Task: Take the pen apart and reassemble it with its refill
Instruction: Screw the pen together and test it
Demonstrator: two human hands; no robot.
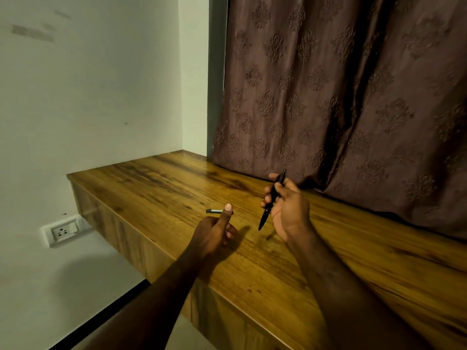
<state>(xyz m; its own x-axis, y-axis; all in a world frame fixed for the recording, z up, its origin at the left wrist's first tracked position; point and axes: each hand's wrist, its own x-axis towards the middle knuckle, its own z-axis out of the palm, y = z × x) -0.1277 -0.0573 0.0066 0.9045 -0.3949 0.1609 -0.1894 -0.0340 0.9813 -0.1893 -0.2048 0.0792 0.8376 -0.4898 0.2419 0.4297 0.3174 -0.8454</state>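
Note:
My right hand (288,208) holds a black pen (271,199) above the wooden counter (156,188), tip pointing down and left, clicker end up. My left hand (214,231) is curled with the thumb raised, hovering just over the counter to the left of the pen. A thin pale refill with a dark end (214,211) lies flat on the counter behind my left thumb; the thumb hides its right end. I cannot tell whether my left fingers touch it.
A brown patterned curtain (341,97) hangs down onto the counter's back edge on the right. The white wall (88,97) bounds the left side, with a wall socket (63,231) below the counter's left end.

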